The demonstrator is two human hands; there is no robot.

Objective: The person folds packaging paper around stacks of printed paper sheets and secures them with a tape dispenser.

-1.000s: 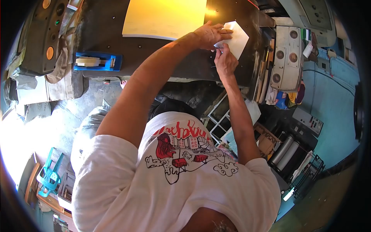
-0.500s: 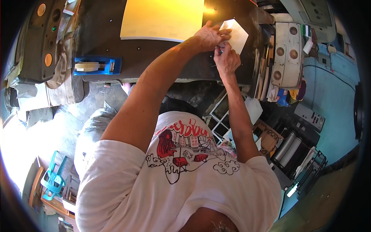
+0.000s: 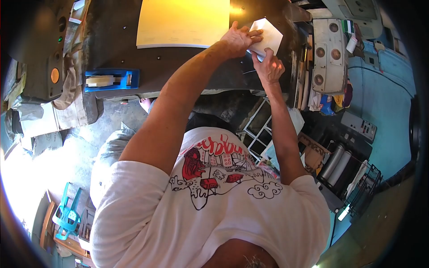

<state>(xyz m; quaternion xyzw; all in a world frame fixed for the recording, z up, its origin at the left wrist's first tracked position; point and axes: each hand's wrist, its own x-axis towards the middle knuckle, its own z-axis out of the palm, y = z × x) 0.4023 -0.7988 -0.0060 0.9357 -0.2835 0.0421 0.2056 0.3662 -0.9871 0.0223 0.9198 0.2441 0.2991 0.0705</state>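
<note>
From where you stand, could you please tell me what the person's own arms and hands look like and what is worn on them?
Both arms are bare from the short white sleeves of a T-shirt down to the fingers. The shirt carries a red and black printed picture with red lettering above it. The left hand and right hand wear no gloves; no watch, ring or band shows on either wrist.

Hands: two, the left hand [image 3: 239, 39] and the right hand [image 3: 269, 67]
White paper piece [image 3: 268, 33]: one
Yellow sheet stack [image 3: 183, 22]: one
Blue tape dispenser [image 3: 111, 79]: one
Metal rollers [image 3: 336, 166]: two
</note>
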